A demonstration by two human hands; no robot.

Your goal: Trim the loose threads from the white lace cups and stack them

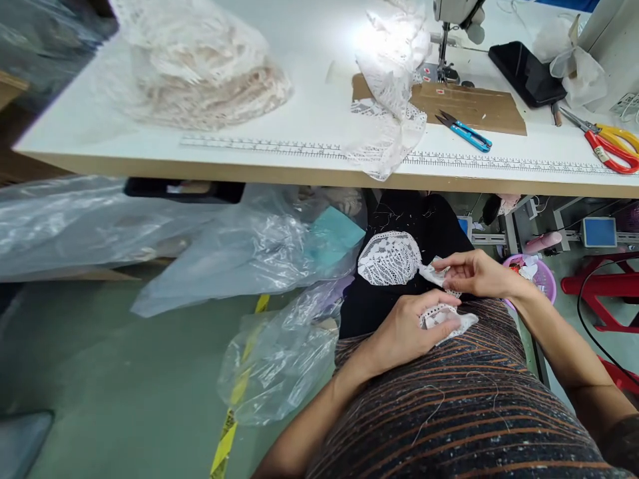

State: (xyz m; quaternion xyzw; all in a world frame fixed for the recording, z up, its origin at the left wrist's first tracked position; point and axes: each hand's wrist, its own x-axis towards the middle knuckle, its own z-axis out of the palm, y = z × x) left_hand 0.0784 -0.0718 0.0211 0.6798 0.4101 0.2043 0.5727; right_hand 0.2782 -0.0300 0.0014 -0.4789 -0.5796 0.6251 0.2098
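Over my lap, my left hand (412, 329) is closed round a white lace piece (439, 315), part of which sticks out past the fingertips. Just above it my right hand (476, 274) pinches another bit of white lace (435, 271). Whether the two bits belong to one piece I cannot tell. A rounded white lace piece (389, 258) lies flat on my black trousers, left of my hands, its edge touching the lace at my right fingers. On the table above, a strip of white lace (394, 100) trails from near the sewing machine (444, 53) to the front edge.
A heap of white lace (210, 73) covers the table's left part. Blue thread snips (464, 131) lie by brown cardboard (474, 106), with a black phone (526, 73) and red-yellow scissors (612, 143) further right. Clear plastic bags (279, 359), a purple basket (546, 279) and a red stool (599, 286) stand below.
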